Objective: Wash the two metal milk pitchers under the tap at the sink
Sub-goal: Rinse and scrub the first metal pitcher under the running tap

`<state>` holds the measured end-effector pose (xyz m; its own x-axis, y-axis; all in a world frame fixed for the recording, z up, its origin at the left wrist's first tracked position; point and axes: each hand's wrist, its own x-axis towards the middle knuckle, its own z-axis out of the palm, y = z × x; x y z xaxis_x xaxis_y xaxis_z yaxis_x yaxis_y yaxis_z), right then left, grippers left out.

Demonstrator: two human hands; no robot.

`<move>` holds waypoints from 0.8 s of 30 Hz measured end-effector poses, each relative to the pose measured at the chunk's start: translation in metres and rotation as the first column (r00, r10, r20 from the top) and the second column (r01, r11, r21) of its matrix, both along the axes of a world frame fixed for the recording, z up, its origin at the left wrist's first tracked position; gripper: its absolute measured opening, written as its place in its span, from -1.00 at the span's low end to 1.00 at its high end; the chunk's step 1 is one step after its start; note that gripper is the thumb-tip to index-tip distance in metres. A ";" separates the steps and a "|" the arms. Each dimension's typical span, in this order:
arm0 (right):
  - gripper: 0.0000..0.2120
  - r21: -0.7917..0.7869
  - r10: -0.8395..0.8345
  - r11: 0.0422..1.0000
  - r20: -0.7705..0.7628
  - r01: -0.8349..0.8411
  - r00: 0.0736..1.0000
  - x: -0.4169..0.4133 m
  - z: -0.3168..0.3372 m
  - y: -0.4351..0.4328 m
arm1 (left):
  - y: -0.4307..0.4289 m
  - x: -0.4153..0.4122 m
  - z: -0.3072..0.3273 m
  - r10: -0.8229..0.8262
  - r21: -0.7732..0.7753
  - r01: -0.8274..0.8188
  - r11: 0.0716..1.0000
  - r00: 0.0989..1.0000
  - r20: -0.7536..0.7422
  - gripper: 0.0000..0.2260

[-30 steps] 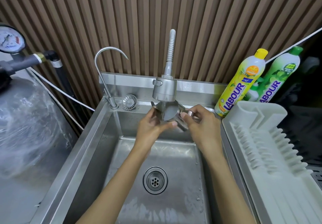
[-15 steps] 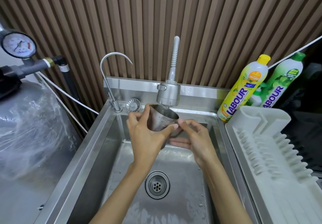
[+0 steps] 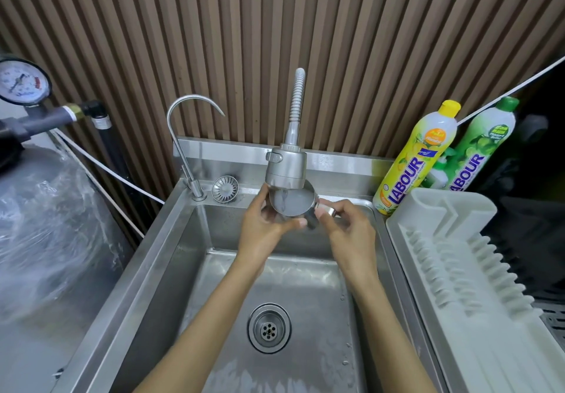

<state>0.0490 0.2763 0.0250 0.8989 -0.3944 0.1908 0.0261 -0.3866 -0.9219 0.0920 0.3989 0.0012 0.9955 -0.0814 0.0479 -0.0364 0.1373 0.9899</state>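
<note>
The left hand (image 3: pixel 265 224) is wrapping around a metal pitcher (image 3: pixel 292 204), holding it tilted right under the tap head (image 3: pixel 286 167) above the sink (image 3: pixel 183 239). The right hand (image 3: pixel 347 230) is pinching the handle side, fingers closed on it. Something grey is filling the mouth — likely water. Only one pitcher is showing; the second is out of view. Wet steel is probably slippery — a loosening grip could be dropping it into the basin, and the tilt could be spraying water toward the drying rack (image 3: pixel 458 270).

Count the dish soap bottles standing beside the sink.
2: a yellow-capped bottle at the sink's back right corner, a green-capped bottle right of it. None seems hidden.
</note>
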 end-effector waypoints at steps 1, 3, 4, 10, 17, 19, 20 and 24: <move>-0.82 0.144 0.033 0.989 0.004 -0.033 0.999 0.002 -0.004 0.001 | 0.000 0.001 0.001 0.044 0.016 -0.045 0.999 0.998 0.046 -0.41; -0.78 0.380 0.110 0.918 0.027 -0.112 0.994 0.007 -0.014 0.005 | 0.002 -0.002 0.002 0.124 0.084 -0.137 0.987 0.983 0.139 -0.33; -0.79 0.456 0.137 0.879 0.035 -0.137 0.990 0.009 -0.019 0.008 | 0.005 -0.005 0.003 0.152 0.129 -0.178 0.975 0.970 0.188 -0.32; -0.88 0.681 0.280 0.706 -0.014 -0.196 0.960 0.009 -0.026 0.015 | 0.018 -0.017 0.019 0.216 0.413 -0.345 0.843 0.920 0.327 -0.21; -0.81 0.333 0.109 0.943 -0.232 -0.027 0.966 0.002 -0.019 0.007 | 0.021 -0.026 0.000 0.236 0.561 -0.263 0.785 0.964 0.121 -0.43; -0.80 0.157 0.038 0.988 -0.241 0.000 0.970 0.000 -0.017 0.002 | 0.020 -0.026 -0.007 0.168 0.470 -0.159 0.868 0.986 0.024 -0.57; -0.78 0.074 0.011 0.997 -0.236 0.006 0.972 -0.002 -0.016 0.000 | 0.019 -0.025 -0.011 0.120 0.395 -0.097 0.913 0.992 -0.035 -0.61; -0.79 -0.183 -0.059 0.983 -0.198 0.022 0.979 -0.007 -0.008 -0.002 | 0.010 -0.018 -0.024 -0.016 0.161 0.040 0.986 0.989 -0.150 -0.53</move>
